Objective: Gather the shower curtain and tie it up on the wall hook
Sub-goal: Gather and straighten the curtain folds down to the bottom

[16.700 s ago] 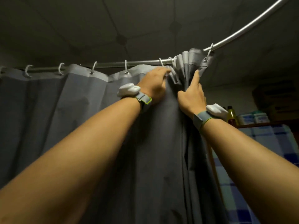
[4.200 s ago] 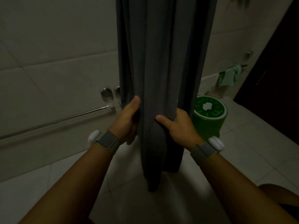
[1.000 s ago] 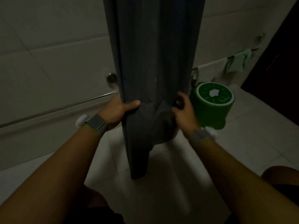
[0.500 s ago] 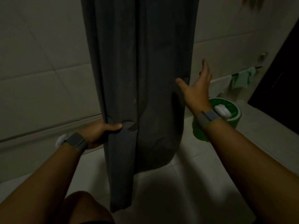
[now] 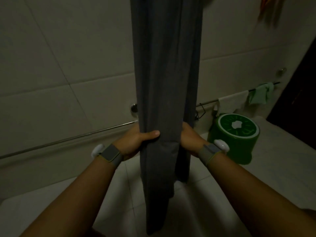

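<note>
Basically, shower curtain (image 5: 165, 74) hangs bunched into one column in front of the tiled wall (image 5: 68, 65), tail near the floor (image 5: 205, 202). Left hand (image 5: 135, 139) wraps it, thumb across the front; right hand (image 5: 189, 139) grips the far side, fingers hidden behind cloth. Fabric looks soft, light and limp, likely to slump and spread. Best hold is mid-bundle, squeezing all folds together. Wall hook not clearly identifiable.
</note>
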`<state>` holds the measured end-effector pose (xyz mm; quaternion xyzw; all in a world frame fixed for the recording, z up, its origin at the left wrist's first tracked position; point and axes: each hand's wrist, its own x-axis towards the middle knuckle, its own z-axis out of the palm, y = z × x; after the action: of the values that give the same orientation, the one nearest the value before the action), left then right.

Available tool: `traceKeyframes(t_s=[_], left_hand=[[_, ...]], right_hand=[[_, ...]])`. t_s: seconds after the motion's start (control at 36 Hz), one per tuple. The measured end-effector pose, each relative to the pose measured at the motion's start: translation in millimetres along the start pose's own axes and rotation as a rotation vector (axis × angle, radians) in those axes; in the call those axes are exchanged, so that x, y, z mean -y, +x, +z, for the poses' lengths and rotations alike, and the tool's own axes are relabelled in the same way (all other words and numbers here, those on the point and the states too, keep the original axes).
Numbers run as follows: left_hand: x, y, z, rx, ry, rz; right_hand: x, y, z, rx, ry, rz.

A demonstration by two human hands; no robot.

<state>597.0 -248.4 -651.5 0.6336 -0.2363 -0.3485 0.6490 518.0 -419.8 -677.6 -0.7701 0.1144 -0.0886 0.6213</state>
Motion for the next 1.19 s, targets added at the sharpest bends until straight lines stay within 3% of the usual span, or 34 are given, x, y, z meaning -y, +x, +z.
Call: traceKeyframes(t_s=[0.11,0.22,0.28,0.39,0.44,0.5,0.61,0.69,0.78,0.83,0.89,1.0,1.19], left_hand=[[8.1,0.4,12.8,0.007,0.153,0.046],[19.2,-0.9,22.2,-0.053,0.42,0.136],[27.5,-4.1,21.1,-0.081,0.316,0.152],[42.6,-8.9,0.5,-0.195,-0.178,0.048],[46.3,-6.2,-21.8,-0.244,-0.232,-0.003],[48.4,-2.4,-45.4,-0.237,-0.145,-0.006],[62.6,-2.5,-71.3,-0.125,0.384,-0.008],[72.3,-2.3,-73.7,-0.056,0.637,-0.007],[77.0,-3.2,-83.5,-0.221,0.458,0.021],[84.0,-11.7,-93.2,-0.343,0.177,0.004],[100.3,-18.3,-98.4,-0.338,0.078,-0.087],[131.9,-23.9,-85.3,-0.154,0.231,-0.209],[158.6,-25.7,-80.7,-0.218,0.377,-0.288]], right_hand=[[-9.1,-3.1,-4.8,-0.079,0.193,0.083],[-12.5,-6.2,-15.6,-0.11,0.223,0.104],[-13.6,-2.3,-24.9,-0.185,0.213,0.093],[-19.8,7.1,-49.6,-0.345,0.19,0.14],[-24.3,8.3,-58.1,-0.358,0.152,0.146],[-28.1,9.0,-62.7,-0.374,0.121,0.15],[-30.2,7.6,-66.0,-0.388,0.056,0.155],[-33.0,6.3,-72.4,-0.449,-0.05,0.122],[-35.7,0.2,-77.9,-0.515,-0.192,0.034],[-39.6,-2.6,-71.3,-0.477,-0.28,-0.03],[-47.3,-1.8,-59.6,-0.372,-0.322,0.002],[-70.2,6.0,-42.5,-0.28,-0.246,0.149],[-87.9,-1.2,-24.7,-0.296,-0.017,0.233]])
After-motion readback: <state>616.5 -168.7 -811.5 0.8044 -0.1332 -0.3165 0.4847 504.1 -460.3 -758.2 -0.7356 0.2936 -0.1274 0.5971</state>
